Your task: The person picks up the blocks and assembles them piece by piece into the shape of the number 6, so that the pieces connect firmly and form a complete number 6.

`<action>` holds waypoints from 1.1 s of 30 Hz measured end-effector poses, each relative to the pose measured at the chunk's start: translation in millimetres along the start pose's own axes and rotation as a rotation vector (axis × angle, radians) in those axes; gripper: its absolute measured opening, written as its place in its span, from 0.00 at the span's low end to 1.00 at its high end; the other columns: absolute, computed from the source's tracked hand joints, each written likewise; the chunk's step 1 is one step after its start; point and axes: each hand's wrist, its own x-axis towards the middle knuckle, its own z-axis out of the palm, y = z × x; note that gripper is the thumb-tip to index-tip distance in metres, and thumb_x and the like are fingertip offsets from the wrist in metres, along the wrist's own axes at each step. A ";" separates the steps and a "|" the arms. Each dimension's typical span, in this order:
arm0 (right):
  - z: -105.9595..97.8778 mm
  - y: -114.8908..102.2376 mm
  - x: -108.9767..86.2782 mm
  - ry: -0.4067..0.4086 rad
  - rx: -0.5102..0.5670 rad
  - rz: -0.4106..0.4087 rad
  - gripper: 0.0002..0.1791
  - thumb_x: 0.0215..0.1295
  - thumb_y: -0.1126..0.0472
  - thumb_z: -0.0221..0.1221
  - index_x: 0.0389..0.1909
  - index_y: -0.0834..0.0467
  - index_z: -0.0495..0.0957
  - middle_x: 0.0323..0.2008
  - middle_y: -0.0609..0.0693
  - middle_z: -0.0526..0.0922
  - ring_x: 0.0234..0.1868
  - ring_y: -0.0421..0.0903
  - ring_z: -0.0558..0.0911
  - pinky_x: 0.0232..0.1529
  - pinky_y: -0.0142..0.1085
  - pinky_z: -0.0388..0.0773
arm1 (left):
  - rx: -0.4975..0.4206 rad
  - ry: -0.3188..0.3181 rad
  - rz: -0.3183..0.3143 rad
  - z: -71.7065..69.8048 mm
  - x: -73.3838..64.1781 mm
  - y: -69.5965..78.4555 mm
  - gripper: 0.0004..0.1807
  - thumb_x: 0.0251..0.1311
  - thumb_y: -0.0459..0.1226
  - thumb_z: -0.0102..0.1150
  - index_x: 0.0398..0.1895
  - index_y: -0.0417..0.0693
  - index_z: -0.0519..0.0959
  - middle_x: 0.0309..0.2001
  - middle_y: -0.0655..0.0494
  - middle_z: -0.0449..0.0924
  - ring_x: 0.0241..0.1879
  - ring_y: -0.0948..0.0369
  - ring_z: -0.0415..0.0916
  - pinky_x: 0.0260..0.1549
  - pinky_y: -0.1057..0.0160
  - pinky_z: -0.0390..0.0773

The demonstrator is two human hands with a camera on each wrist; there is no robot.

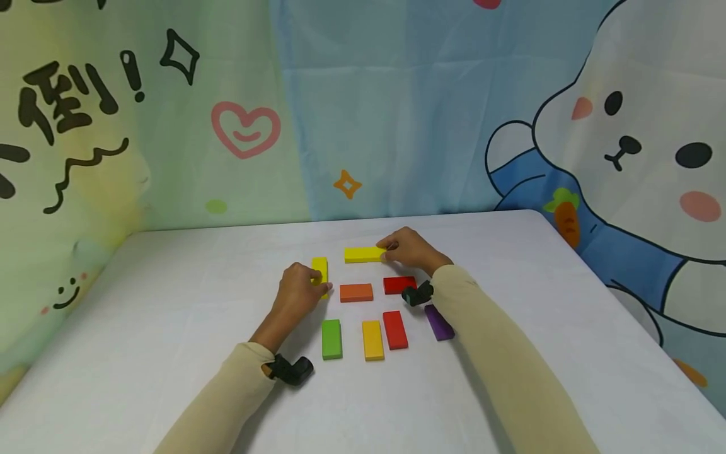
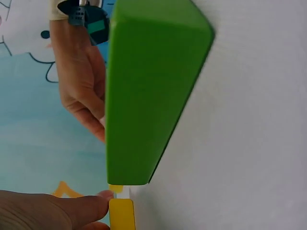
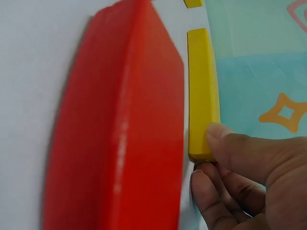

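Note:
My left hand (image 1: 297,291) pinches a yellow block (image 1: 320,263) that lies lengthwise away from me; in the left wrist view its thumb meets that block's edge. Farther back and to the right, my right hand (image 1: 414,250) grips the right end of a second yellow block (image 1: 362,255), which lies crosswise. The right wrist view shows the thumb on this block's side and the other fingers curled at its end. An orange block (image 1: 356,292) and a red block (image 1: 399,285) lie crosswise nearer to me, in front of the second yellow block.
Closer on the white table (image 1: 142,328) lie a green block (image 1: 331,339), an amber-yellow block (image 1: 372,340), another red block (image 1: 395,330) and a purple block (image 1: 438,322) beside the right sleeve. A printed cloth backdrop (image 1: 386,139) hangs behind the table's far edge.

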 end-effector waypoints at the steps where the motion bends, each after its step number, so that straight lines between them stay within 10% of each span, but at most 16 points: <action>1: -0.1 0.1 0.7 -0.001 0.004 -0.002 0.20 0.65 0.64 0.62 0.58 0.58 0.79 0.55 0.53 0.80 0.52 0.50 0.75 0.58 0.41 0.73 | -0.001 0.000 0.000 -0.2 0.2 0.1 0.23 0.56 0.37 0.70 0.52 0.32 0.81 0.52 0.42 0.77 0.51 0.51 0.70 0.53 0.56 0.75; 33: 8.2 -5.3 20.0 0.027 0.105 -0.037 0.19 0.67 0.66 0.57 0.58 0.60 0.79 0.58 0.54 0.78 0.58 0.50 0.73 0.58 0.42 0.72 | -0.041 0.026 -0.006 3.2 2.3 -4.1 0.22 0.55 0.37 0.71 0.51 0.33 0.81 0.53 0.43 0.78 0.54 0.51 0.72 0.54 0.56 0.75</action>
